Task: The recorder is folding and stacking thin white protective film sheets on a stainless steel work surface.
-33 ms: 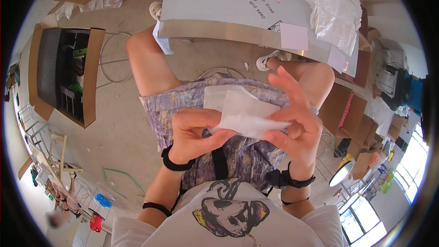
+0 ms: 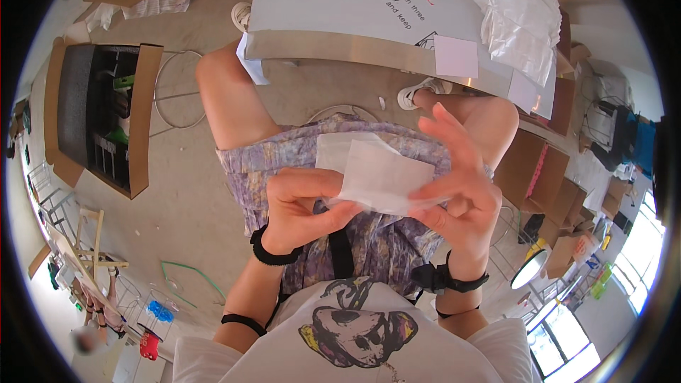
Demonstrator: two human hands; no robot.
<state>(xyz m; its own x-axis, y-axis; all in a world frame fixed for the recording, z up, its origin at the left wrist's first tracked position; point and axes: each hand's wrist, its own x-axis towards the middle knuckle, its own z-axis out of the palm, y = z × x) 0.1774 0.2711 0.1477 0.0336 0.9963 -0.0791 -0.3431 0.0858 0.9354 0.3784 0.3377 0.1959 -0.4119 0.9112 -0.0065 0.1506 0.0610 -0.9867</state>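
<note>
I sit with both hands raised over my lap, which is covered by purple patterned shorts. A thin, translucent white pouch [image 2: 379,174] is held flat between them. My left hand [image 2: 301,209] pinches its lower left edge with thumb and curled fingers. My right hand [image 2: 457,184] grips its right edge between thumb and a finger, with the other fingers spread upward. Both wrists carry black straps.
A metal table [image 2: 340,46] covered in white protective film stands ahead of my knees, with a pile of clear plastic bags [image 2: 518,7] at its right end. An open cardboard box [image 2: 99,113] lies on the floor to the left. More cardboard boxes [image 2: 539,170] crowd the right.
</note>
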